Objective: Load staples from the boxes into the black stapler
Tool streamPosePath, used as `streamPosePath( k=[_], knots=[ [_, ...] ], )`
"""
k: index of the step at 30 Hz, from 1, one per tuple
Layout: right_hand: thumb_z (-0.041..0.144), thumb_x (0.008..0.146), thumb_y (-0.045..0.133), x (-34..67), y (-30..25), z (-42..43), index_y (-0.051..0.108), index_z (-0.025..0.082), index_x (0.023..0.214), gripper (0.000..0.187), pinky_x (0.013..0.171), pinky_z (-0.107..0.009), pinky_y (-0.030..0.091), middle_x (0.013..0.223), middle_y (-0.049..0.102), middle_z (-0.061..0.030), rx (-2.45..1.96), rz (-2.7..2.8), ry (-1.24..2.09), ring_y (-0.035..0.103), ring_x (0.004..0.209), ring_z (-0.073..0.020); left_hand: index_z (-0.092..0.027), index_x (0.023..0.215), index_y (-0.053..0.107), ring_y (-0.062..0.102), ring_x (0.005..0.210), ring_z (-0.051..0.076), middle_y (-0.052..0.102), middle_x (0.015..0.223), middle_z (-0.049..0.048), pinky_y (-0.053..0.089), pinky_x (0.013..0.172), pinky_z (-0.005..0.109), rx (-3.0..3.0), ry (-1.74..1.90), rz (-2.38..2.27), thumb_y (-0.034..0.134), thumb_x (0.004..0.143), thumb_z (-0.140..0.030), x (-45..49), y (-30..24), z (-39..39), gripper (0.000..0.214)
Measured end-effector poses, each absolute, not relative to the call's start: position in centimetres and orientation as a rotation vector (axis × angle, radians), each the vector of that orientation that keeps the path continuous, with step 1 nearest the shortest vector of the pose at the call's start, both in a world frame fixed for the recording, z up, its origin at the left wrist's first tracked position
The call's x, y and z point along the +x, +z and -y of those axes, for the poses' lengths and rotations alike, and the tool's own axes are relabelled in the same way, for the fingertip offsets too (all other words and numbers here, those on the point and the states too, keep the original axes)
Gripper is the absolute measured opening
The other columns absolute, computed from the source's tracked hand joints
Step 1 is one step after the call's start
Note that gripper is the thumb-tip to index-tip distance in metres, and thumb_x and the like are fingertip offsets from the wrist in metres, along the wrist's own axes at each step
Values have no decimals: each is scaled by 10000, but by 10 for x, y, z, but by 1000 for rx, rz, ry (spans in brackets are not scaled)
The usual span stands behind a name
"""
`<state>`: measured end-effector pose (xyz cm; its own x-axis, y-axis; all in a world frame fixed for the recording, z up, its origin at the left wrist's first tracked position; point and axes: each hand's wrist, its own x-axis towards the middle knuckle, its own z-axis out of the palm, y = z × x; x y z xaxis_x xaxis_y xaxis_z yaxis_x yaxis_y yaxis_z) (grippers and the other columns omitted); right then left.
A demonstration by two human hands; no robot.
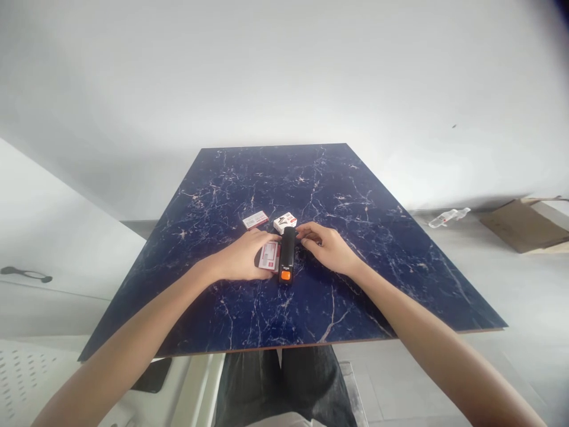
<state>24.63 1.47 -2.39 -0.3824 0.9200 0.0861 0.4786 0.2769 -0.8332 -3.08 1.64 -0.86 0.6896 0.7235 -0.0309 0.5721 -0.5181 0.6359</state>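
A black stapler with an orange button at its near end lies lengthwise before me on the table. My left hand curves in from the left, partly closed, its forefinger reaching the stapler's far left side. Between that hand's fingers and the stapler sits a small white-and-red packet; whether it is gripped or just lying there I cannot tell. From the right, my right hand has its fingers bent, with the fingertips at the stapler's far right end. Just beyond stands a small white box with red print.
Another white-and-red box lies to its left on the blue marbled table. On the floor at right are a clear plastic bottle and a cardboard box. A dark flat object shows below the table's near edge, at left.
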Motion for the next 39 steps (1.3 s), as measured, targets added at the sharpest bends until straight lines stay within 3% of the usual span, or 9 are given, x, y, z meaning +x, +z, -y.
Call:
streamPosePath(
  k=[4,7,10,13,19,22,25,30,39],
  knots=[
    [149,935,556,246,-22,-13,647,225,1175,268,894,-365,569,1062,761,-38,-1212,1997,1026,726,954,-201,-298,1620,300,612,1156,354,645,1264,134,539,936,500,2280,219,-1009,844,732,-476,-31,-4,7,1057],
    [153,943,555,245,-23,-13,649,226,1163,250,875,-364,571,1052,761,-33,-1193,2026,1027,727,941,-202,-287,1664,174,602,1209,368,627,1343,150,519,998,520,2328,207,-989,865,700,-535,-30,0,12,1212],
    [163,954,552,246,-23,-13,648,228,1163,239,882,-374,573,1061,760,-36,-1204,2024,1034,729,951,-205,-314,1637,277,515,1370,360,502,1543,141,465,1101,541,2323,295,-964,726,855,-581,-39,3,-6,941],
    [185,960,559,247,-22,-14,643,232,1152,214,899,-385,578,1085,758,-40,-1208,1991,1077,733,976,-207,-296,1547,454,478,1410,340,463,1575,121,429,1138,573,2280,470,-1220,555,989,-501,-55,0,-39,604],
    [253,976,572,253,-22,-17,637,237,1165,201,934,-402,581,1111,754,-39,-1210,1885,1229,733,1011,-204,-296,1472,552,690,955,241,532,1474,144,610,811,446,2063,285,-1148,604,945,-499,-75,-9,-70,568],
    [276,980,572,255,-22,-19,649,238,1160,200,925,-405,582,1099,756,-39,-1209,1910,1218,734,999,-207,-308,1481,547,607,1213,324,454,1567,130,547,986,553,2200,312,-1179,686,887,-429,-70,-13,-66,623],
    [272,984,557,255,-22,-20,661,237,1134,186,908,-401,583,1065,761,-34,-1230,1930,1202,738,970,-203,-323,1510,512,370,1475,369,370,1648,87,339,1175,652,2312,246,-1070,688,882,-364,-59,-16,-60,653],
    [249,977,552,254,-21,-19,681,237,1111,186,896,-400,582,1065,759,-33,-1213,1984,1181,734,962,-208,-290,1443,581,554,1291,325,592,1421,123,476,1067,544,2272,312,-1076,706,878,-496,-45,-17,-50,614],
    [256,980,545,255,-20,-19,702,238,1101,198,881,-396,584,1063,759,-30,-1233,2056,1117,729,945,-210,-244,1449,567,490,1313,333,575,1403,122,451,1081,548,2392,304,-1164,680,881,-462,-56,-25,-46,619]
  ],
)
